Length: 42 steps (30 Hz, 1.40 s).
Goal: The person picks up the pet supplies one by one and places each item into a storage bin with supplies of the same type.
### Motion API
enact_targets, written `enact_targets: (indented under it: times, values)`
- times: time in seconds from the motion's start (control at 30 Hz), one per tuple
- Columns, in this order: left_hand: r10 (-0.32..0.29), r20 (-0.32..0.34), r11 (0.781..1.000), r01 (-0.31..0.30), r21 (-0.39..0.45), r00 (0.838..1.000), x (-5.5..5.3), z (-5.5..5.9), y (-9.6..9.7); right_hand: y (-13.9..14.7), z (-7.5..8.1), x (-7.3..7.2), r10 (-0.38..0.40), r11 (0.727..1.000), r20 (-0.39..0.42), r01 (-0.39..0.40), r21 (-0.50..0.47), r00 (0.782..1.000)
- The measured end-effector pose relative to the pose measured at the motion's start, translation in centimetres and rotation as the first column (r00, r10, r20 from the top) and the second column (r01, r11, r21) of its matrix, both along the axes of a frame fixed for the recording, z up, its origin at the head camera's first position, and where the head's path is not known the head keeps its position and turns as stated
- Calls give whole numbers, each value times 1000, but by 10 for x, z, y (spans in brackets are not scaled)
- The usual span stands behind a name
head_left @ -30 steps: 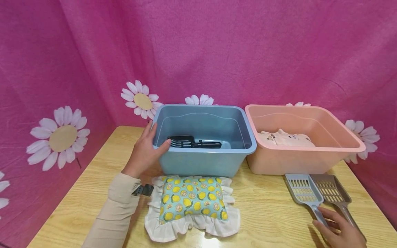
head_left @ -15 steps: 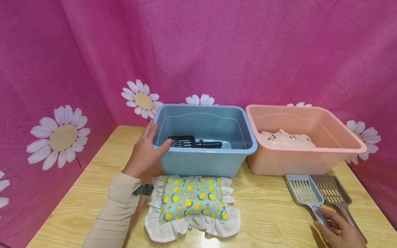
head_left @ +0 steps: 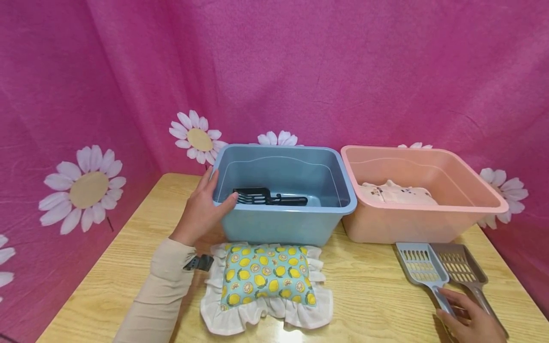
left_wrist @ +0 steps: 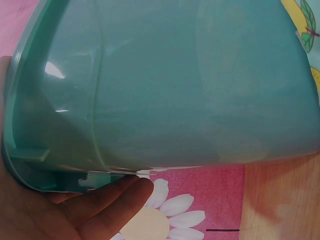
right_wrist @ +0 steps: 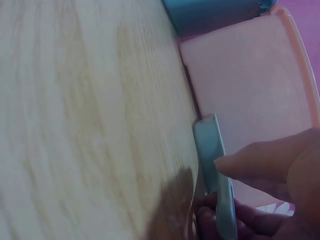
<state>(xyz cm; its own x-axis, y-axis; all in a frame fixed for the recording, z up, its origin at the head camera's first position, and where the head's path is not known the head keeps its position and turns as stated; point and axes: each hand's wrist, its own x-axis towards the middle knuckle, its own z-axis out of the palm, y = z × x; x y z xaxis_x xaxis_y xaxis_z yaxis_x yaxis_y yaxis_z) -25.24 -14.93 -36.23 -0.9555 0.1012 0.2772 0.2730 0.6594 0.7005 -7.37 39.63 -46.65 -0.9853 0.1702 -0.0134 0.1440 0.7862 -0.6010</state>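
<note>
My left hand grips the left end of a blue plastic bin, thumb over the front rim. Its fingers show at the rim's outside in the left wrist view. Inside the bin lies a black slotted tool with a long handle. At the lower right, my right hand pinches the handle of a grey-blue litter scoop, which lies slotted side toward the pink bin. A brown litter scoop lies right beside it, its handle partly behind the hand.
A pink bin stands right of the blue one, with folded pale printed cloth inside. In front of the blue bin lies a frilled lemon-print cushion. A magenta flowered curtain hangs behind the wooden table.
</note>
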Motion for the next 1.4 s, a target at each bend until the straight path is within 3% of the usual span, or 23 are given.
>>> enact_targets:
  times: [0.37,0.67,1.07,1.4]
  values:
    - [-3,1,1000,3,3,1000,0,0,0,3,-7,1,11,1000,-53,-11,1,999]
    - [0,12,1000,0,0,1000,1,0,0,5,-16,3,70,997,-255,-76,-14,964]
    - [-4,22,1000,4,1,1000,1,-3,0,6,-10,0,54,997,-111,-47,63,992]
    - [-4,-2,1000,4,2,1000,-1,-2,-1,5,-8,-1,49,998,-95,-45,41,994]
